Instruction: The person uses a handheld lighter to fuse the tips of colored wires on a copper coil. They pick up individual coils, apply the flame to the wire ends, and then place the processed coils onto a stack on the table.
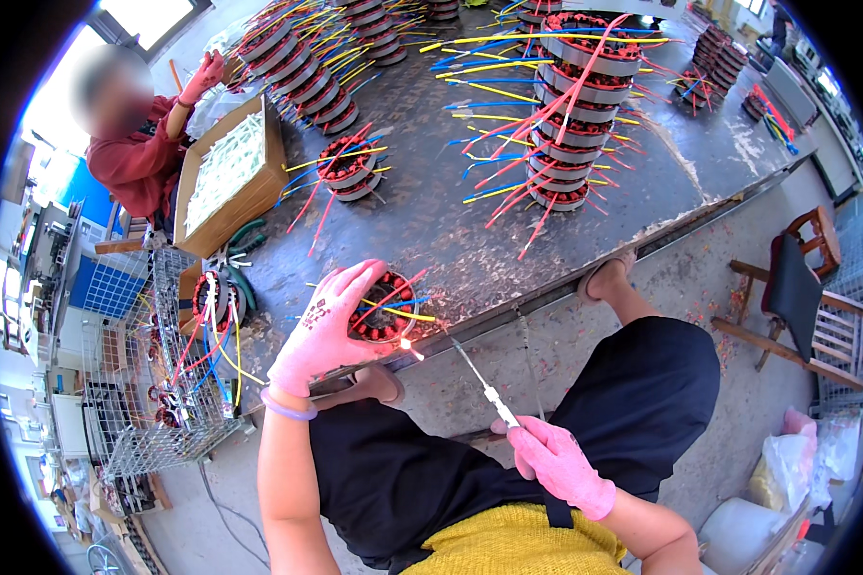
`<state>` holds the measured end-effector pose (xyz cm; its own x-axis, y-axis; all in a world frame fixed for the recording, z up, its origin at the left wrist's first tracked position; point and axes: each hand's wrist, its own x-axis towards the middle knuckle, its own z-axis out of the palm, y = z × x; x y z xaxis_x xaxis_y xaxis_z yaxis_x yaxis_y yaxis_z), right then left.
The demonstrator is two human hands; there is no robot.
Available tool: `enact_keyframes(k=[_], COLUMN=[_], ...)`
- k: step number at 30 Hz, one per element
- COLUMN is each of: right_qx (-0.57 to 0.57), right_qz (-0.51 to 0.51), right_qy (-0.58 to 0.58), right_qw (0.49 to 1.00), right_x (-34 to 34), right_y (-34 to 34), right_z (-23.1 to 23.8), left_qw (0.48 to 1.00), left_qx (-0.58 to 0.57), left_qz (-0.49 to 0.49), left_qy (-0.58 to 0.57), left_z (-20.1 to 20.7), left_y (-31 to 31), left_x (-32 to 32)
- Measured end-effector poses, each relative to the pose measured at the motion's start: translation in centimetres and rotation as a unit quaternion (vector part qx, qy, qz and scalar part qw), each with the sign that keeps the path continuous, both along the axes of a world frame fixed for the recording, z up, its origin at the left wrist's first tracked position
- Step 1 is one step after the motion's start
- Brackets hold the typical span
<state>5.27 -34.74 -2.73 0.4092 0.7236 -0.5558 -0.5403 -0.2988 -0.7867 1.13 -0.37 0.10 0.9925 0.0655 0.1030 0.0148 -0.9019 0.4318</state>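
At the table's front edge, my left hand, in a pink glove, curls round a motor stator, a ring with red insulation inside and red, blue and yellow wires. A small bright glow shows at the stator's lower rim. My right hand, also in a pink glove, is closed on a thin metal rod tool with a white section. Its tip points up and left toward the stator; I cannot tell whether it touches. Another stator lies farther back with its wires spread.
Tall stacks of stators stand on the dark table. A cardboard box of white strips sits at the left, beside pliers and a wired stator. A co-worker in red is behind the box. A wooden chair stands at right.
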Motion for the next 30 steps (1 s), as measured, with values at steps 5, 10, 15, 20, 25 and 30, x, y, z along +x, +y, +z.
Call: enact_keyframes(k=[5,10,15,20,25,30], right_qx=[-0.002,-0.003,-0.007,0.0,0.008,0.006], right_qz=[0.002,0.003,0.011,-0.014,-0.014,-0.01], right_qy=[-0.019,-0.018,-0.013,0.027,0.015,0.0], right_qw=[1.0,1.0,1.0,1.0,1.0,1.0], right_x=[0.3,0.4,0.2,0.1,0.1,0.1], right_y=[-0.1,0.3,0.3,0.5,0.4,0.5], right_z=[-0.6,0.5,0.2,0.6,0.3,0.5], left_qw=[1.0,1.0,0.999,1.0,1.0,1.0], left_qx=[-0.004,-0.002,-0.019,-0.008,-0.008,0.003], left_qz=[0.019,0.007,0.024,0.018,0.005,0.001], left_qy=[0.014,0.009,0.019,0.01,0.01,0.008], left_z=[0.8,0.7,0.7,0.4,0.4,0.2], left_y=[-0.8,-0.9,-1.2,-0.9,-0.8,-0.5], left_x=[0.2,0.3,0.3,0.2,0.4,0.3])
